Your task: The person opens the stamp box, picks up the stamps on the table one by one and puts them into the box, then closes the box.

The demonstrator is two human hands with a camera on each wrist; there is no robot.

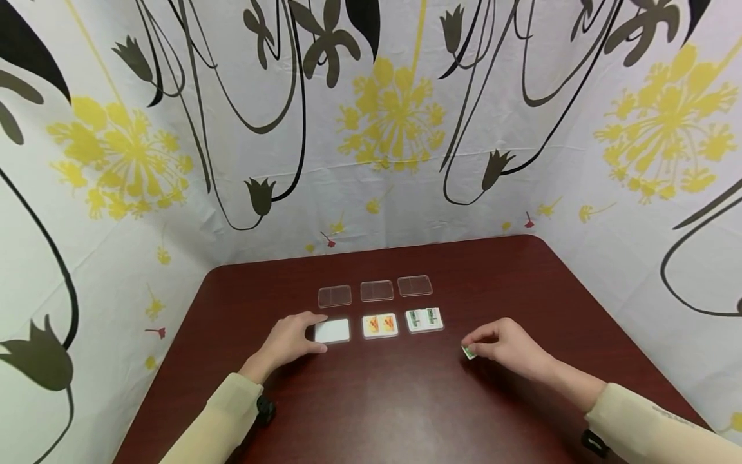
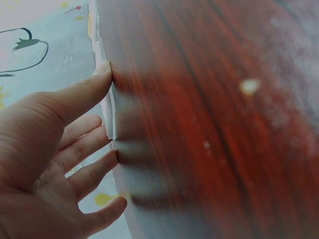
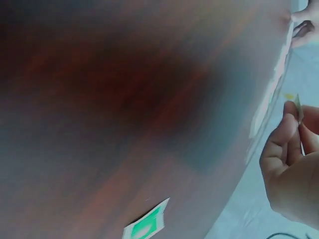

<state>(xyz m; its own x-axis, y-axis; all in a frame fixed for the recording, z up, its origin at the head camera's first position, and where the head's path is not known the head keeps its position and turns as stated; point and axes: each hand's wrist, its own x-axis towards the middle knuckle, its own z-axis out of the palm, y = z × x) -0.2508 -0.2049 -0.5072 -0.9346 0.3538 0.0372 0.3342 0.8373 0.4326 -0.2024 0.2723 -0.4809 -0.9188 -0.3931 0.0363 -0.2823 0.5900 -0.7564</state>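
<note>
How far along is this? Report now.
Seemingly done: the middle case shows orange pictures, the right case green ones. In hand: the right hand pinches a small card. Apparently left: the left case shows plain white, and another card lies loose on the table.

On the table [image 1: 377, 399], 3 trays [image 1: 377, 290] lie behind 3 card trays [image 1: 380, 325].

Pale yellow sleeves [image 1: 223, 412], small dark marking [image 1: 675, 415] on one, black wrist cameras [image 1: 265, 410].
</note>
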